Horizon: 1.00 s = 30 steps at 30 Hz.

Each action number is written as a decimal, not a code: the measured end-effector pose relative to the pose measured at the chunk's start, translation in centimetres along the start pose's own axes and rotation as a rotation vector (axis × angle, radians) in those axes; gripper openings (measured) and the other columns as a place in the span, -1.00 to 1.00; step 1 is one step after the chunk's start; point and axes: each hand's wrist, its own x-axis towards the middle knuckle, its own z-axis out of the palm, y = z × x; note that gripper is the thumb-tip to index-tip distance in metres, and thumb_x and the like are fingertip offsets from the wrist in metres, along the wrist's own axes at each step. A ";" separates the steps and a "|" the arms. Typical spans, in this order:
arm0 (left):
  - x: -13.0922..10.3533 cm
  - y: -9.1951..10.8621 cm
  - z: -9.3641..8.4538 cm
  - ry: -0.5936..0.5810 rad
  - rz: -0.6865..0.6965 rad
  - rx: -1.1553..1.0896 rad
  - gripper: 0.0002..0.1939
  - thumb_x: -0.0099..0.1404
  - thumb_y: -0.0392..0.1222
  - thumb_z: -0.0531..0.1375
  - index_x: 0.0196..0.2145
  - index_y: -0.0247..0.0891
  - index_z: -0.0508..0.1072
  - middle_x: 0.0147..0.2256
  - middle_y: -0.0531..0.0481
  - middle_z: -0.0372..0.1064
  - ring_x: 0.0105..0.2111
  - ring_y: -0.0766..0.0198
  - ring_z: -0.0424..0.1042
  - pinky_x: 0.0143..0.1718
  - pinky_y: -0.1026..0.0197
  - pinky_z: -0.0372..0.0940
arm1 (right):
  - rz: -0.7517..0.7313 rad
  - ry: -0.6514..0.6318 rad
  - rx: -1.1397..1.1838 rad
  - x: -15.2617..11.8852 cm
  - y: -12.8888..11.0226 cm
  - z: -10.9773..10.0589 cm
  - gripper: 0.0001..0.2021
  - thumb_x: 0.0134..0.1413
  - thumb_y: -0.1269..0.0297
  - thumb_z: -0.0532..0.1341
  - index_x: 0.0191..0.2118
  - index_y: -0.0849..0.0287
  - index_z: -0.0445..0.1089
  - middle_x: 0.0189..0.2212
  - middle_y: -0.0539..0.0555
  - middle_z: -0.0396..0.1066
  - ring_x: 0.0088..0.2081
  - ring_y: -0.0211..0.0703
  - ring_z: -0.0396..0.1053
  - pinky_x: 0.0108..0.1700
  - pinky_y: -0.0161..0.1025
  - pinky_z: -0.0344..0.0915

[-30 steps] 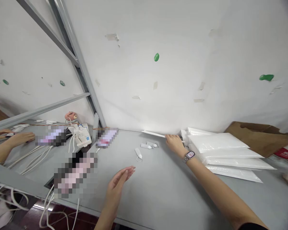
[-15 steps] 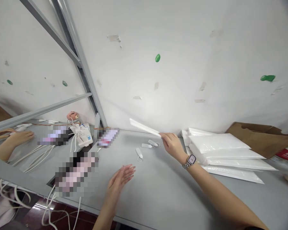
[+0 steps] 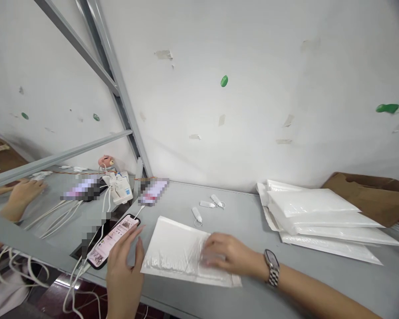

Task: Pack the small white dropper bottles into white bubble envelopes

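A white padded mailer [image 3: 173, 246] lies flat on the grey table in front of me. My right hand [image 3: 228, 254], a watch at its wrist, rests over the mailer's right part; its fingers are apart and partly smeared by motion. At the mailer's left edge is my left hand [image 3: 126, 261], fingers spread and holding nothing. Just beyond those fingertips lies a phone [image 3: 111, 241] with a lit screen and a cable plugged in. Behind the mailer sit three small white tags with loops, one of them [image 3: 197, 215] closest to it.
A stack of white padded mailers [image 3: 314, 204] stands at the right, before a brown cardboard box [image 3: 369, 197]. A metal frame post [image 3: 119, 97] rises at the left. Beyond it are a power strip [image 3: 119, 188], cables and another person's hand [image 3: 25, 195].
My right hand has brought the raised mailer down flat onto the table. My left hand has moved left, towards the phone. The view has shifted slightly.
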 end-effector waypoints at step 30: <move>-3.2 3.4 9.1 -0.776 0.320 0.373 0.18 -0.56 0.43 0.27 0.00 -0.37 0.39 -0.23 -0.27 0.36 -0.16 -0.13 0.29 0.08 -0.26 -0.10 | 0.804 0.117 -0.009 1.9 7.9 -7.2 -0.79 0.04 0.29 0.14 -0.17 0.18 0.34 -0.38 0.05 0.46 -0.45 -0.21 0.41 -0.40 -0.32 0.19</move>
